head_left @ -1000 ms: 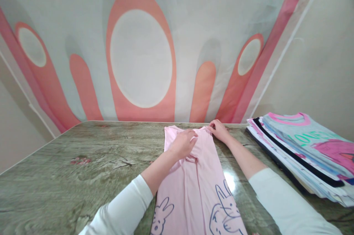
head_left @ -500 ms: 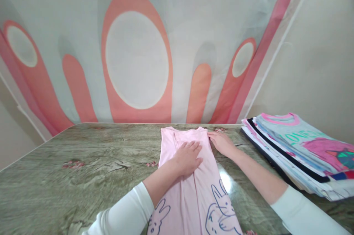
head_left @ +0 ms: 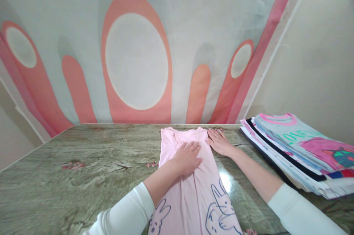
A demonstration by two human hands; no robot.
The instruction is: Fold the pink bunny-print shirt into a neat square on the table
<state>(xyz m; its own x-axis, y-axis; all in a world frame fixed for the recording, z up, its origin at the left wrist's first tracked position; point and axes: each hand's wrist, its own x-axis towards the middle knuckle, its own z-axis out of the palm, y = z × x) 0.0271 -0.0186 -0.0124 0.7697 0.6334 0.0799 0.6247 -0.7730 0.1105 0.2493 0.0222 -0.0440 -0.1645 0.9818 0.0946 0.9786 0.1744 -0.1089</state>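
Observation:
A pink garment [head_left: 203, 176] with dark-blue rabbit drawings lies on the table, its long sides folded inward and its neckline at the far end. The bottom end runs out of view. My left hand [head_left: 188, 157] rests flat on the upper middle of the cloth, fingers stretched out. At the garment's upper right edge, my right hand [head_left: 219, 142] lies with its fingers spread, the thumb touching the pink cloth and the palm over the table.
A wood-patterned table [head_left: 91, 161] reaches back to a wall panel [head_left: 135, 61] with coral oval shapes. To the right stands a stack of folded clothes [head_left: 293, 154], topped by a grey shirt with a pink collar.
My right hand has opened out at the garment's upper right edge, its fingers now spread and lifted slightly farther back. My left hand and the garment have stayed in place.

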